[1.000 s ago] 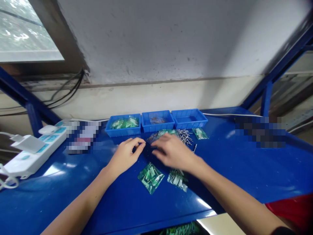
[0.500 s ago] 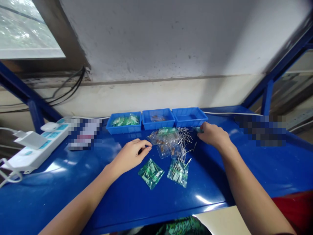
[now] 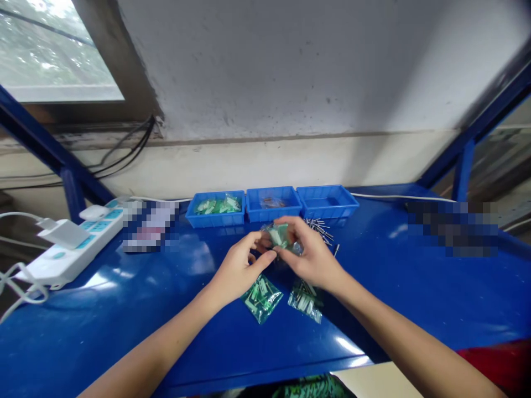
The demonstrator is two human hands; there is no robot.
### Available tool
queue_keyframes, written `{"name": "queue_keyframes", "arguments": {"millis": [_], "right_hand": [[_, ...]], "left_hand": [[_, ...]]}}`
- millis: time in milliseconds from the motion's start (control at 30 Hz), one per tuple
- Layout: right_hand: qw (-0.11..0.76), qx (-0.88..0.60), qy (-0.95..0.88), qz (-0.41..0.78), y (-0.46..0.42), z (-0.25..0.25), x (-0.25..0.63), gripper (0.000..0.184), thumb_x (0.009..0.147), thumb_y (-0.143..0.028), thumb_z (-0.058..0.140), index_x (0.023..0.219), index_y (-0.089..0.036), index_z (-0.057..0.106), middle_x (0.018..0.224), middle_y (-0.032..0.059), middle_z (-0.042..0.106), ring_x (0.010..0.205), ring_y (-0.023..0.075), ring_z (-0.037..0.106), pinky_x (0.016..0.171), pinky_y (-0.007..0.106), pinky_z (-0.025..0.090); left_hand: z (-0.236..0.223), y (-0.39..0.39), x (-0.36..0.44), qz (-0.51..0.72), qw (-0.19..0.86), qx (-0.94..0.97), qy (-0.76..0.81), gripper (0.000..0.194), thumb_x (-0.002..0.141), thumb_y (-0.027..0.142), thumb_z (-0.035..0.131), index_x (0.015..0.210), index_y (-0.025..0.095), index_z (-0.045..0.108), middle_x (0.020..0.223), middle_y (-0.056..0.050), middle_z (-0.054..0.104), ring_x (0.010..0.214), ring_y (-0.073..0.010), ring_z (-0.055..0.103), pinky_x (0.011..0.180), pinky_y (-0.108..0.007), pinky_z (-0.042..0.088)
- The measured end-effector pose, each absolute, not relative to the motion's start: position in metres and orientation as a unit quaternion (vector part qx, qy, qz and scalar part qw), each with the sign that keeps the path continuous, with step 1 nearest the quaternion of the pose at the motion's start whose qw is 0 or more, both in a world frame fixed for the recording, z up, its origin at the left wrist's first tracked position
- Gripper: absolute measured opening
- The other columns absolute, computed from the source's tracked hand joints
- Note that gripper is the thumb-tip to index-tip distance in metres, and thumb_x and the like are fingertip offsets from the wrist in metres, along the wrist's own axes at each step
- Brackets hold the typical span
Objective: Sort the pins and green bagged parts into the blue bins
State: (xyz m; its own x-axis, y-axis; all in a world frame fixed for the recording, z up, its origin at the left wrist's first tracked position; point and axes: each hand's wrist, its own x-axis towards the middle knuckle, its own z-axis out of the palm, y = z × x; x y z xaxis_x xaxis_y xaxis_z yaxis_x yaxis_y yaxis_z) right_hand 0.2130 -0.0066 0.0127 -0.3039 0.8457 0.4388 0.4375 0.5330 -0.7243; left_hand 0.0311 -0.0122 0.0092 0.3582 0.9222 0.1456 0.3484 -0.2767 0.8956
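Over the middle of the blue table, my two hands meet at a small clear-green plastic bag (image 3: 279, 235) with pale pieces inside. My right hand (image 3: 313, 254) grips the bag between thumb and fingers. My left hand (image 3: 240, 264) pinches at its left edge, thumb tip close to the right thumb. Just below lie two filled green bags, a left one (image 3: 262, 298) and a right one (image 3: 306, 301). Loose metal rivets (image 3: 318, 229) fan out behind my right hand. The clear bags beneath are mostly hidden by my hands.
Three blue trays line the wall side: the left tray (image 3: 215, 222) holds green bags, the middle tray (image 3: 274, 214) clear bags, the right tray (image 3: 329, 211) nothing visible. A white power strip (image 3: 62, 260) with cables lies left. A blurred dark object (image 3: 456, 229) is at right.
My right hand has moved left from beside the right tray to the middle. My left hand has shifted slightly right, and both now close around a green bag.
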Motion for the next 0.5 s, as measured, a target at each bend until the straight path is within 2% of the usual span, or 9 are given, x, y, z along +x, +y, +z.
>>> {"name": "queue_keyframes", "arguments": {"millis": [100, 200, 333, 500], "right_hand": [[0.428, -0.382, -0.745, 0.34, -0.016, 0.008, 0.199, 0.028, 0.078, -0.02, 0.057, 0.104, -0.022, 0.048, 0.076, -0.0018, 0.048, 0.065, 0.0117, 0.044, 0.059, 0.025, 0.038], [0.437, -0.377, -0.712, 0.399, -0.015, 0.006, 0.199, 0.023, 0.075, -0.022, 0.063, 0.093, -0.02, 0.049, 0.073, -0.0036, 0.047, 0.062, 0.0102, 0.042, 0.057, 0.024, 0.036], [0.433, -0.388, -0.691, 0.429, -0.011, 0.008, 0.204, 0.013, 0.077, -0.026, 0.063, 0.08, -0.018, 0.052, 0.068, -0.0041, 0.046, 0.061, 0.0099, 0.042, 0.058, 0.024, 0.036], [0.431, -0.386, -0.711, 0.4, -0.012, 0.013, 0.204, 0.011, 0.081, -0.027, 0.057, 0.081, -0.017, 0.062, 0.07, -0.0005, 0.055, 0.063, 0.0124, 0.048, 0.062, 0.028, 0.04]], "left_hand": [[0.008, -0.011, 0.028, 0.378, 0.475, 0.677, 0.416, 0.02, 0.084, 0.035, 0.056, 0.091, 0.017, 0.054, 0.08, -0.002, 0.06, 0.075, -0.0141, 0.056, 0.067, -0.025, 0.042], [0.008, -0.007, 0.021, 0.386, 0.526, 0.639, 0.407, 0.021, 0.081, 0.035, 0.06, 0.078, 0.016, 0.05, 0.068, 0.003, 0.052, 0.064, -0.0098, 0.049, 0.061, -0.022, 0.037], [0.012, -0.006, 0.015, 0.379, 0.521, 0.65, 0.403, 0.021, 0.082, 0.034, 0.06, 0.078, 0.016, 0.051, 0.069, 0.003, 0.05, 0.064, -0.0094, 0.047, 0.062, -0.022, 0.035], [0.018, -0.007, 0.013, 0.364, 0.493, 0.663, 0.429, 0.021, 0.082, 0.036, 0.06, 0.079, 0.017, 0.053, 0.069, 0.002, 0.053, 0.065, -0.0098, 0.049, 0.061, -0.022, 0.036]]}}
